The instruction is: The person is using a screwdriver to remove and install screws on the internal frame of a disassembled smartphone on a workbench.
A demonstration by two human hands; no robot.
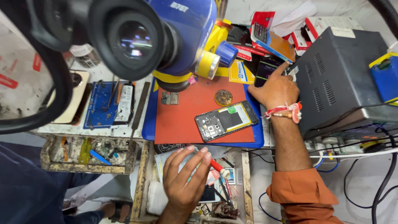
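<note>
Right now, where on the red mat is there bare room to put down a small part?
The red mat is bare at its left, below the small circuit board and left of the opened phone. The drawer under the left hand is crowded.

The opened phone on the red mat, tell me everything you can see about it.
The opened phone lies flat on the red mat, back cover off and insides facing up, tilted so its camera end points lower left. That end shows a dark board with round camera lenses. The middle holds a black battery, edged by a yellow-and-white panel with a small green tab near the top. The frame looks dark, like metal or plastic. Neither of the hands touches it; the right hand rests just beyond its upper right end.
</note>
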